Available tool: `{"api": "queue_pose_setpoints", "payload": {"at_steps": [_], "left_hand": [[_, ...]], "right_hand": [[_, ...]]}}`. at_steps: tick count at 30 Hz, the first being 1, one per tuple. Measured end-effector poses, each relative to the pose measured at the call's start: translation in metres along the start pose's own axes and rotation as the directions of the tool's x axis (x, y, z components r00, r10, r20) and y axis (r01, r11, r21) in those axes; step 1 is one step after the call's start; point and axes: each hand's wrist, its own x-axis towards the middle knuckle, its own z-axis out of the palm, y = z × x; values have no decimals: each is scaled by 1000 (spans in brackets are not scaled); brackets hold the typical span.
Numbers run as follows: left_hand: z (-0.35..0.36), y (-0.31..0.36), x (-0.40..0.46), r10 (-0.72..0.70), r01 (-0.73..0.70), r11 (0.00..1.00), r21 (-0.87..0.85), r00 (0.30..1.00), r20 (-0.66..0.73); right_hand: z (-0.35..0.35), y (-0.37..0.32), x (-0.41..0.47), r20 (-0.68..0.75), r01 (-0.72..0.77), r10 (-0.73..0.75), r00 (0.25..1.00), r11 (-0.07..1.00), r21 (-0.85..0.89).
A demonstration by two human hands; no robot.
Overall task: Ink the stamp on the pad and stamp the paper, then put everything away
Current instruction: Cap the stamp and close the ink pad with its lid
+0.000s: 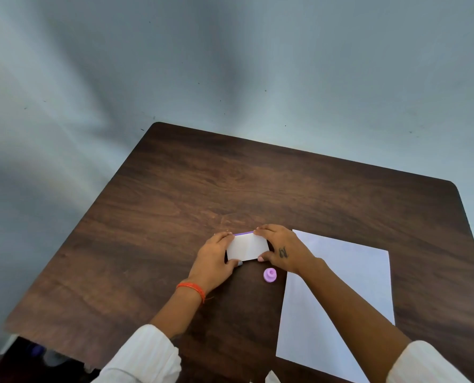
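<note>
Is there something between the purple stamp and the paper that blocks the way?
Nothing visible does. The stamp stands on the table just left of the paper, with bare wood between them. The right hand's forearm passes above the paper.

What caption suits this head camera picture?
Both hands hold a white ink pad case; purple stamp and paper wait nearby.

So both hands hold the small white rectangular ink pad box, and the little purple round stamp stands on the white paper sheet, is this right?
Not quite. In the head view the purple round stamp stands on the dark wooden table, beside the white paper sheet. Both hands, left and right, do hold the white box.
</note>
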Motion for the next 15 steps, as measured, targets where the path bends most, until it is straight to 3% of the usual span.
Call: {"api": "queue_pose_setpoints", "payload": {"at_steps": [15], "left_hand": [[0,10,0,-86,89,986,-139,996,29]], "right_hand": [[-4,-9,3,25,-18,18,1000,1000,17]]}}
